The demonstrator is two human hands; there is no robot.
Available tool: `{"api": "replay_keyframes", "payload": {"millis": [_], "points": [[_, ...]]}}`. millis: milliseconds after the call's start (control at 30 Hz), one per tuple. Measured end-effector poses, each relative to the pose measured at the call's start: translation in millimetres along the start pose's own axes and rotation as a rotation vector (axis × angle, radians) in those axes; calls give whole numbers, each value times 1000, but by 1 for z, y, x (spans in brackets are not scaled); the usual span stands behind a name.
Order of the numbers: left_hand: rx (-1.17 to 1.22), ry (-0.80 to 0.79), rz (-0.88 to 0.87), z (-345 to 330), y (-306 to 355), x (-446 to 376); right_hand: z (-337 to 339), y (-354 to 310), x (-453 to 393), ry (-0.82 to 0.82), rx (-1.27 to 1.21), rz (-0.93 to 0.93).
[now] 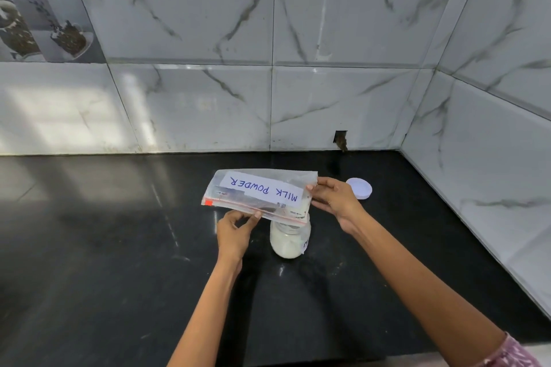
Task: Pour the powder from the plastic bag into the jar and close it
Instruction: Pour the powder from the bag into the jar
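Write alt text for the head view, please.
Two hands hold a plastic bag labelled MILK POWDER over an open jar of white powder on a black counter; the white lid lies to its right.

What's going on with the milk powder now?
Both hands, left and right, grip the clear plastic bag over the open glass jar. Jar holds powder. Round white lid lies aside. Nothing blocking.
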State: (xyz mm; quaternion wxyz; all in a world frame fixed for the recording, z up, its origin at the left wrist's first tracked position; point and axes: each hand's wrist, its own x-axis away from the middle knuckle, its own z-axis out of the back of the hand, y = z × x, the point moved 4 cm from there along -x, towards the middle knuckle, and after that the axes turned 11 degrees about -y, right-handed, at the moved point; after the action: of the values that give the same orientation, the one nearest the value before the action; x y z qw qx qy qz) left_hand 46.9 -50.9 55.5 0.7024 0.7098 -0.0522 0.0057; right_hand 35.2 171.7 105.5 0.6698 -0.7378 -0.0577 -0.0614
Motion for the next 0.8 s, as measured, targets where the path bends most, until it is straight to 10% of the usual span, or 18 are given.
{"api": "replay_keyframes", "payload": {"millis": [233, 433, 633, 800], "points": [[87, -40, 85, 5, 2, 10, -5, -10, -2, -65, 113, 121], [159, 289, -87, 53, 25, -1, -3, -13, 2, -153, 230, 238], [-10, -83, -72, 59, 67, -23, -3, -15, 3, -185, 321, 292], [76, -73, -221, 57, 73, -27, 0, -18, 3, -180, 384, 302]]}}
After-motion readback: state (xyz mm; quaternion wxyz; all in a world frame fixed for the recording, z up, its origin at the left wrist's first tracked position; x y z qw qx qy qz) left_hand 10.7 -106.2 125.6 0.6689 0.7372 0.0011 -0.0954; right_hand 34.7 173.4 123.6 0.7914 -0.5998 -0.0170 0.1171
